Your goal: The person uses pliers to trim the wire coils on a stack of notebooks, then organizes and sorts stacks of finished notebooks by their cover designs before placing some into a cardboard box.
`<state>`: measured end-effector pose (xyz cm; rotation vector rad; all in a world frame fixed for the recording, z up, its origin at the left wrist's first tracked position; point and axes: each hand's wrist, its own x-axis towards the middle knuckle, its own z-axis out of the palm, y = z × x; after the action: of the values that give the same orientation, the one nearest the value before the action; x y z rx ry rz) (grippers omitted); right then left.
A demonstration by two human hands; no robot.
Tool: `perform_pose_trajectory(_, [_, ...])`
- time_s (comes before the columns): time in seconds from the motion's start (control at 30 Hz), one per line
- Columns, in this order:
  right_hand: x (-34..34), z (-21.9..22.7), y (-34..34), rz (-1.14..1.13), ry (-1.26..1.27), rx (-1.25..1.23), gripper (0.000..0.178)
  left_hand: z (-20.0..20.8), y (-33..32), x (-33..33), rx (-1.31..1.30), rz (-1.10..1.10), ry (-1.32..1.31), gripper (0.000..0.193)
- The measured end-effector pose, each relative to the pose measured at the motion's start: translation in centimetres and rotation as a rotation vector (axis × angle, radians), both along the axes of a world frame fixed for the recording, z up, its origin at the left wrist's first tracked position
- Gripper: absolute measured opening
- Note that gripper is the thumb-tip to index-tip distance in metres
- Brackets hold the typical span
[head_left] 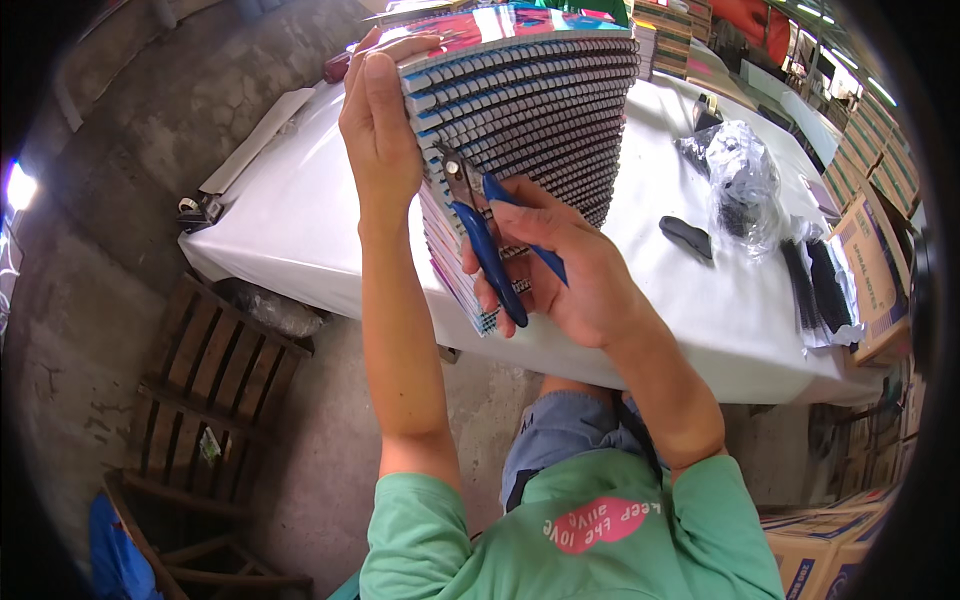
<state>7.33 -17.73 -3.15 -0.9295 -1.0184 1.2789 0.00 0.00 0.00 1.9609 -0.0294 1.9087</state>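
Note:
A tall stack of spiral-bound notebooks [530, 100] stands on the white-covered table, its rows of dark wire coils facing me. My left hand [383, 130] lies against the stack's left corner, fingers stretched over the top cover and thumb pointing up beside it. In my right hand [560, 250] is a pair of blue-handled wire cutters [487, 255], the handles spread apart. Their small metal jaws are at the left ends of the coils, around the upper middle of the stack. Whether the jaws touch a wire I cannot tell.
To the right on the table [640, 310] lie a dark oblong object [686, 238], a clear plastic bag [745, 185] with black contents, and bundled black coils [825, 285]. A cardboard box [870, 270] stands at the right edge. A tape dispenser [200, 212] sits at the left corner, wooden pallets [215, 380] below.

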Motion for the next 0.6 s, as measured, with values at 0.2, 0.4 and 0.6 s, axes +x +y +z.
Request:
perform_pose_trajectory(0.2, [-0.4, -2.0, 0.9, -0.942, -1.221, 0.624, 0.043, 0.8, 0.0, 0.1, 0.022, -0.005, -0.009, 0.052])
perform_pose_trajectory(0.4, [-0.3, -2.0, 0.7, -1.002, -1.379, 0.644, 0.046, 0.1, -0.2, 0.3, -0.020, -0.011, -0.026, 0.052])
perform_pose_trajectory(0.6, [-0.6, -1.8, 0.6, -0.996, -1.416, 0.647, 0.044, 0.3, -0.4, -0.2, -0.032, -0.012, 0.023, 0.057])
